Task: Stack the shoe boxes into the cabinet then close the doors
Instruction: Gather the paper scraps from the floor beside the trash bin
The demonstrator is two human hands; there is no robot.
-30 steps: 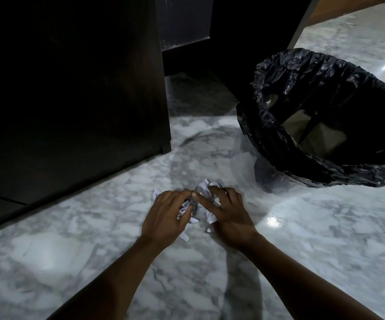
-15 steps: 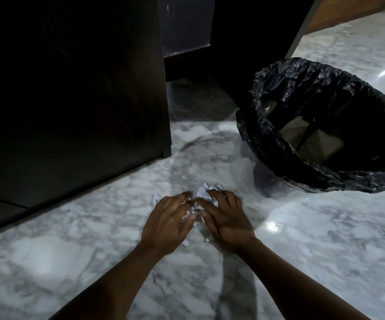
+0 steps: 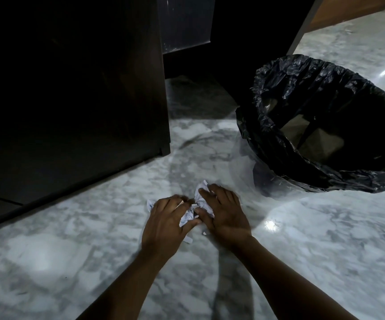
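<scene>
A small pile of torn white paper scraps (image 3: 200,197) lies on the marble floor (image 3: 71,239). My left hand (image 3: 166,221) and my right hand (image 3: 225,212) sit on either side of the pile. Their fingers are curled over it and squeeze the scraps together between them. A few scraps stick out past the left hand's fingertips and below its thumb. The dark wooden cabinet (image 3: 76,93) stands at the left, its side panel and lower edge close to my hands. No shoe box is in view.
A bin lined with a black plastic bag (image 3: 325,125) stands on the floor just right of and beyond my hands, holding some brown cardboard. Another dark panel (image 3: 251,38) rises behind it, with a shadowed gap between it and the cabinet.
Both hands have drawn closer together over the scraps, bunching them into a tighter pile. The view has shifted slightly, so the bin sits a little lower in the frame.
</scene>
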